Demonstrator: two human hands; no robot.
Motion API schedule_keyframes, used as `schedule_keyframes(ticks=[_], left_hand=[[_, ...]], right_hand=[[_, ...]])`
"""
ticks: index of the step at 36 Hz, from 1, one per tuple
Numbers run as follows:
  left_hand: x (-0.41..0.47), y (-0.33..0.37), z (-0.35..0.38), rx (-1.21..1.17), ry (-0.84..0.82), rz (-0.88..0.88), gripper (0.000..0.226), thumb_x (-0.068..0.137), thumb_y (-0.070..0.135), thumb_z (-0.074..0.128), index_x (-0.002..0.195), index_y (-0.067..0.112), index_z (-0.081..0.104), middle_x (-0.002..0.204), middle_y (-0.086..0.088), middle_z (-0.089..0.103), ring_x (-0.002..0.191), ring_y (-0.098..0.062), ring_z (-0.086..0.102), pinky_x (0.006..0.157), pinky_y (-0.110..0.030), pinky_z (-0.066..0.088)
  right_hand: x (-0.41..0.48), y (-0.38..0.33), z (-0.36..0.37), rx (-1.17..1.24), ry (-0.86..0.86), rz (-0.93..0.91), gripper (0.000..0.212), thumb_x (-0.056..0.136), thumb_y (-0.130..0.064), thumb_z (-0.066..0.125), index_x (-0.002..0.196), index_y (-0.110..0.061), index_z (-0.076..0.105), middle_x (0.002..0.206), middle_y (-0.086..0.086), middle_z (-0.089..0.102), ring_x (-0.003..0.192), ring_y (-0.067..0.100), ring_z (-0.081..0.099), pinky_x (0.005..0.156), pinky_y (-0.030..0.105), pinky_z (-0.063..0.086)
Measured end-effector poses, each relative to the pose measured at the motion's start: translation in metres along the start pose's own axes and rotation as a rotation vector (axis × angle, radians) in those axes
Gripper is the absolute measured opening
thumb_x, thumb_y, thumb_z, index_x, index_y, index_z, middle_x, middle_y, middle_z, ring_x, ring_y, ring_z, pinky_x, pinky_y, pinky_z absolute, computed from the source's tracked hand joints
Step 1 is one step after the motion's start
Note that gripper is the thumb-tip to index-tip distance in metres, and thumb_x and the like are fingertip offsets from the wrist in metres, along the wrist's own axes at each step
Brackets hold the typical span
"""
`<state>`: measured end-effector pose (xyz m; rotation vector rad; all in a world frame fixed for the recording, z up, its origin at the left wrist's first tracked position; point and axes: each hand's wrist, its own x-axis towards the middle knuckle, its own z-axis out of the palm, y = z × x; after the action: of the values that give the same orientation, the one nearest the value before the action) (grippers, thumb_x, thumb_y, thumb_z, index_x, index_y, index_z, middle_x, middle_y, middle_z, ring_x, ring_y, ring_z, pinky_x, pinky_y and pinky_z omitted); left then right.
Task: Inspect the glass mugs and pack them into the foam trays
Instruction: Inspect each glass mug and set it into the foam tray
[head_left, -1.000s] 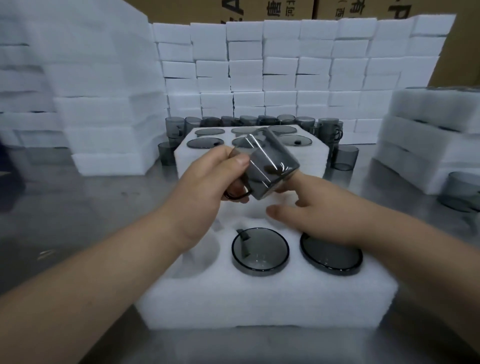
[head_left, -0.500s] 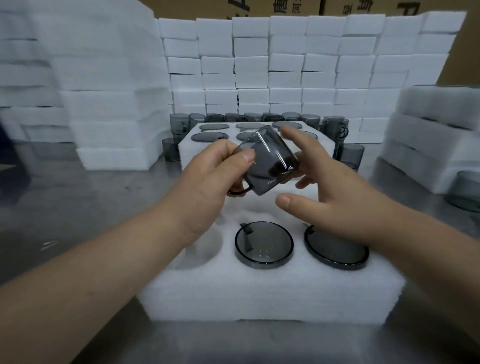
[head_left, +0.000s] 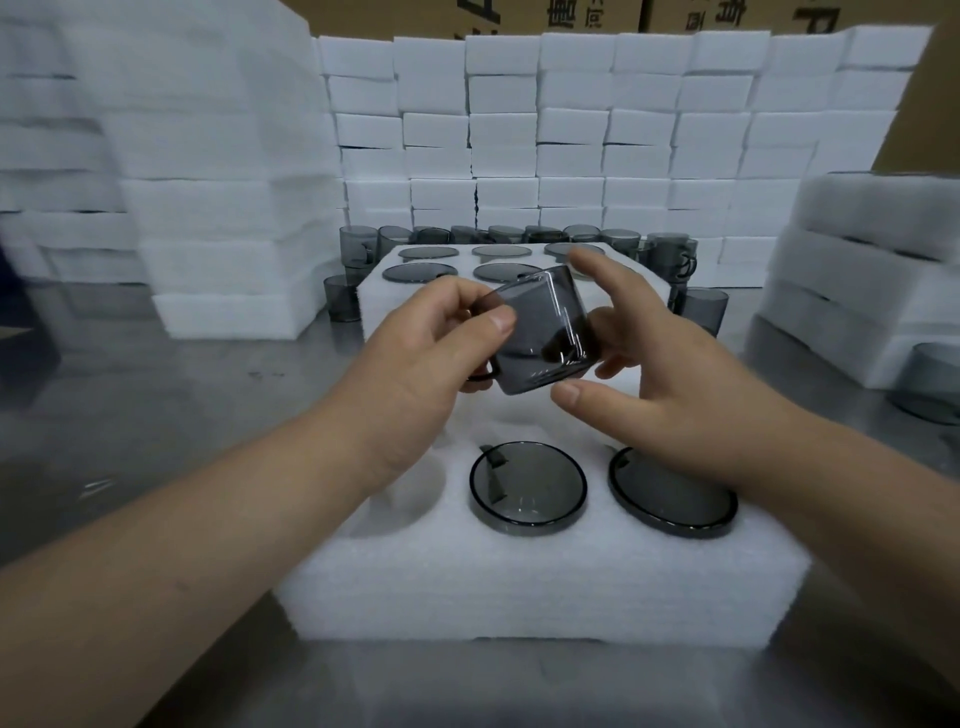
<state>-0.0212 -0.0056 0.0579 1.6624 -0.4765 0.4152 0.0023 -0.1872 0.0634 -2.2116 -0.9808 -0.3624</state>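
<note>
My left hand (head_left: 421, 353) grips a smoky grey glass mug (head_left: 540, 335) by its handle side, tilted above the near foam tray (head_left: 519, 587). My right hand (head_left: 660, 395) is spread around the mug's right side, forefinger over its top edge and thumb under its base. Whether those fingers touch the glass cannot be told. The near tray holds two mugs, one in the middle pocket (head_left: 527, 488) and one to its right (head_left: 670, 499). An empty pocket (head_left: 415, 486) lies at the tray's left. A second foam tray (head_left: 387, 291) behind it holds several mugs.
Loose grey mugs (head_left: 358, 247) stand in a row behind the far tray, with more at its left (head_left: 340, 299) and right (head_left: 704, 309). Stacks of white foam blocks (head_left: 571, 130) wall the back; foam tray piles stand left (head_left: 208, 218) and right (head_left: 862, 291). The table (head_left: 182, 415) is steel.
My right hand has risen from the tray and cupped round the mug's right side. The mug has turned a little in my left hand's grip.
</note>
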Motion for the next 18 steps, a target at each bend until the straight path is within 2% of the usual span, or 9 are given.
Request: schedule_keyframes(ticks=[5,8,11,13,16,18], left_hand=[[0.0000,-0.0004,0.0003,0.013,-0.001,-0.001,0.013,0.074,0.031,0.051,0.084,0.025,0.057,0.061,0.019,0.058,0.058,0.004,0.054,0.057,-0.012,0.045],[0.0003,-0.0003,0.0003,0.018,0.012,-0.005,0.017,0.073,0.032,0.052,0.088,0.027,0.056,0.062,0.020,0.058,0.060,0.004,0.055,0.059,-0.013,0.046],[0.0007,0.0005,-0.0004,0.027,0.027,-0.017,0.024,0.071,0.033,0.053,0.095,0.027,0.054,0.063,0.017,0.058,0.063,0.001,0.055,0.062,-0.016,0.046],[0.0000,0.0011,-0.0007,0.049,0.018,-0.020,0.028,0.070,0.033,0.055,0.098,0.027,0.053,0.075,0.008,0.060,0.068,-0.004,0.055,0.066,-0.019,0.045],[-0.0019,0.0022,0.0001,0.072,0.000,-0.004,0.035,0.068,0.031,0.060,0.102,0.028,0.051,0.095,-0.012,0.059,0.076,-0.006,0.055,0.069,-0.019,0.045],[-0.0025,0.0027,-0.0001,0.088,-0.001,-0.002,0.048,0.061,0.034,0.069,0.105,0.030,0.051,0.099,-0.011,0.057,0.080,-0.005,0.054,0.074,-0.020,0.048]], right_hand=[[-0.0001,-0.0006,-0.0002,-0.019,0.008,0.016,0.090,0.064,-0.064,0.047,0.143,-0.041,0.011,0.088,-0.022,0.059,0.084,-0.005,0.056,0.082,0.030,0.048],[0.0000,-0.0003,-0.0001,-0.011,0.021,0.029,0.086,0.070,-0.057,0.052,0.144,-0.040,0.012,0.093,-0.019,0.062,0.084,-0.001,0.059,0.084,0.036,0.049],[-0.0006,-0.0015,-0.0004,0.001,0.034,0.050,0.086,0.072,-0.070,0.051,0.144,-0.038,0.016,0.094,-0.013,0.065,0.083,0.003,0.061,0.084,0.038,0.049],[-0.0009,-0.0021,-0.0010,0.009,0.048,0.069,0.094,0.060,-0.074,0.044,0.143,-0.037,0.020,0.091,-0.011,0.066,0.082,0.002,0.061,0.083,0.037,0.049],[-0.0003,-0.0004,0.0001,0.017,0.075,0.075,0.090,0.064,-0.067,0.049,0.144,-0.035,0.022,0.089,-0.010,0.067,0.082,0.002,0.061,0.083,0.036,0.049],[0.0004,0.0005,0.0006,0.020,0.086,0.083,0.090,0.065,-0.067,0.049,0.144,-0.034,0.022,0.089,-0.008,0.068,0.082,0.004,0.062,0.082,0.037,0.050]])
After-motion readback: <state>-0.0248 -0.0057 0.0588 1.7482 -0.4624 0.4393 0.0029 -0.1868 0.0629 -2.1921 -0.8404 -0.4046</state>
